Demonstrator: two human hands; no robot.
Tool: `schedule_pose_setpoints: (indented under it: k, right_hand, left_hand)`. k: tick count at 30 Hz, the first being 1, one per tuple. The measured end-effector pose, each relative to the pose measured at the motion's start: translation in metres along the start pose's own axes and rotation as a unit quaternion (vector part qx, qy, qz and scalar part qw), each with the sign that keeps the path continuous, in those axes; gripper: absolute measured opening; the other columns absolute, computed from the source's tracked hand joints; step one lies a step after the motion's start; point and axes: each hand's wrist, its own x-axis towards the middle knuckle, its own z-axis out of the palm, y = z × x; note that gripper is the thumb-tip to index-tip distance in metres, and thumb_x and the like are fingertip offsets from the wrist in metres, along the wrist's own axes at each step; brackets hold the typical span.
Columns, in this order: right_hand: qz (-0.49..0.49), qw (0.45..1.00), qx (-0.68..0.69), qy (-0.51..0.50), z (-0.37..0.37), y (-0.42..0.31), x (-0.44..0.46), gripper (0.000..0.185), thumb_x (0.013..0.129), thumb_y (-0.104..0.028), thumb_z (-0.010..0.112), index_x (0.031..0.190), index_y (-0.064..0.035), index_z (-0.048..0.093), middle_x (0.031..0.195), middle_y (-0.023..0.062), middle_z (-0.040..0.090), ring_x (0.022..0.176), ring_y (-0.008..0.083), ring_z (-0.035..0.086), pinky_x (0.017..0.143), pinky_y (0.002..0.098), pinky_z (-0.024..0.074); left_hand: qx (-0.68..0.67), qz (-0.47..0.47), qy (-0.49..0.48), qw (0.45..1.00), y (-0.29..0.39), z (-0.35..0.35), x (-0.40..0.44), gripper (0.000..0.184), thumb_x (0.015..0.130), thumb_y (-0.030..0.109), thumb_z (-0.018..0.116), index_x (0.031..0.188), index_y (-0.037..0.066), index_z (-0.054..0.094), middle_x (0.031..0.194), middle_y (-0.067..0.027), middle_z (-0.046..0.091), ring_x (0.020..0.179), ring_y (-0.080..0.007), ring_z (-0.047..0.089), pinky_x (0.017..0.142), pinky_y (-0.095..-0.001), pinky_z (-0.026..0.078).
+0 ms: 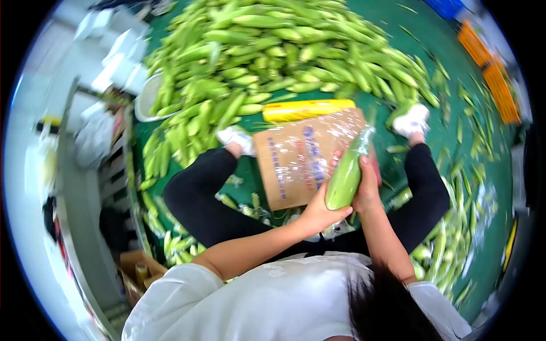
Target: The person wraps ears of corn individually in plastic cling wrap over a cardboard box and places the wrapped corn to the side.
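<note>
An ear of corn [344, 181] in its green husk is held tilted between my hands, its upper end covered by clear plastic film. My left hand [322, 211] grips the lower end, thumb along the husk. Around the upper part closes my right hand [367, 184], with some fingers hidden behind the corn. Beneath, a cardboard sheet [284, 165] with blue and red print lies between my legs, shiny plastic on part of it. Just beyond its far edge rests a yellow roll [310, 109].
A large heap of husked-on corn [267, 51] covers the green floor [409, 28] ahead. Plastic-wrapped ears [438, 256] lie at the right. Orange crates [500, 91] stand far right; a white tub [149, 99] and metal rack [116, 176] are at left.
</note>
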Motion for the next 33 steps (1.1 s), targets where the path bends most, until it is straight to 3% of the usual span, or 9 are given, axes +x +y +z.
schedule_pose_setpoints:
  k: [6,9,13,17,22,23,25,27,33]
  right_hand:
    - [0.088,0.914,0.336,-0.210,0.067,0.019,0.078,0.046,0.108,-0.018,0.041,0.153,-0.0131,0.035,0.063,-0.0087,0.035,0.049,0.0017,0.034,0.056,0.0226,0.0414]
    - [0.137,0.957,0.194,-0.164,0.099,0.037,0.113,0.039,0.107,-0.024,0.046,0.144,-0.0103,0.048,0.063,-0.0079,0.036,0.050,0.0028,0.036,0.057,0.0223,0.0412]
    - [0.143,0.984,-0.108,-0.016,0.064,0.094,0.174,0.032,0.102,-0.022,0.055,0.130,-0.0080,0.060,0.068,-0.0053,0.047,0.056,0.0050,0.045,0.058,0.0214,0.0421]
    - [0.188,0.950,-0.250,-0.001,0.030,0.113,0.185,0.027,0.099,-0.020,0.060,0.123,-0.0086,0.065,0.075,-0.0054,0.054,0.063,0.0039,0.050,0.058,0.0187,0.0432]
    - [0.112,0.932,-0.332,0.095,-0.045,0.096,0.178,0.023,0.101,-0.019,0.057,0.118,-0.0068,0.065,0.074,-0.0036,0.053,0.063,0.0051,0.048,0.060,0.0207,0.0427]
    - [0.104,0.932,-0.332,0.103,-0.063,0.088,0.177,0.022,0.101,-0.019,0.056,0.118,-0.0066,0.065,0.074,-0.0037,0.053,0.063,0.0051,0.048,0.060,0.0206,0.0422]
    - [0.086,0.924,-0.350,0.127,-0.084,0.068,0.170,0.021,0.103,-0.017,0.054,0.117,-0.0054,0.064,0.074,-0.0037,0.053,0.062,0.0049,0.046,0.058,0.0204,0.0405]
    - [0.079,0.913,-0.368,0.158,-0.101,0.050,0.163,0.020,0.102,-0.015,0.056,0.116,-0.0039,0.064,0.074,-0.0033,0.053,0.061,0.0047,0.046,0.058,0.0200,0.0393]
    - [0.060,0.909,-0.378,0.165,-0.108,0.032,0.147,0.021,0.100,-0.013,0.059,0.117,-0.0029,0.065,0.078,-0.0019,0.055,0.067,0.0047,0.049,0.061,0.0199,0.0417]
  left_hand:
    - [-0.431,-0.206,-0.126,0.870,0.068,-0.097,-0.128,0.065,0.090,0.045,0.065,0.133,0.001,0.047,0.102,-0.0186,0.058,0.055,-0.0186,0.057,0.039,-0.0278,0.043]
    - [-0.170,-0.098,0.207,0.958,0.090,-0.148,-0.233,0.059,0.081,0.044,0.070,0.113,-0.005,0.061,0.091,-0.0152,0.066,0.068,-0.0230,0.066,0.054,-0.0337,0.055]
    - [0.064,-0.145,0.642,0.750,0.008,-0.211,-0.378,0.061,0.082,0.024,0.075,0.132,0.006,0.046,0.100,-0.0119,0.063,0.080,-0.0225,0.066,0.070,-0.0392,0.057]
    - [0.301,-0.619,0.269,0.673,-0.176,-0.293,-0.572,0.099,0.073,0.046,0.081,0.149,-0.001,0.038,0.140,-0.0252,0.055,0.129,-0.0380,0.054,0.106,-0.0429,0.042]
    - [0.419,-0.341,0.506,0.672,-0.025,-0.556,-0.262,0.031,0.095,0.033,0.058,0.092,0.003,0.067,0.070,-0.0121,0.065,0.075,-0.0305,0.069,0.065,-0.0443,0.052]
    - [0.168,-0.128,0.459,0.863,0.041,-0.562,-0.153,0.034,0.098,0.036,0.055,0.090,0.004,0.064,0.077,-0.0120,0.067,0.078,-0.0269,0.069,0.065,-0.0394,0.054]
    - [-0.001,-0.117,0.380,0.918,0.069,-0.584,0.037,0.062,0.100,0.059,0.046,0.120,0.002,0.060,0.101,-0.0173,0.072,0.087,-0.0264,0.071,0.071,-0.0353,0.055]
    - [-0.078,-0.217,0.407,0.884,0.084,-0.565,0.191,0.080,0.096,0.069,0.042,0.143,0.004,0.041,0.113,-0.0224,0.068,0.102,-0.0349,0.067,0.089,-0.0468,0.055]
    - [-0.241,-0.022,0.530,0.813,0.043,-0.515,0.307,0.037,0.093,0.041,0.067,0.111,0.010,0.061,0.094,-0.0029,0.068,0.064,-0.0128,0.062,0.045,-0.0242,0.045]
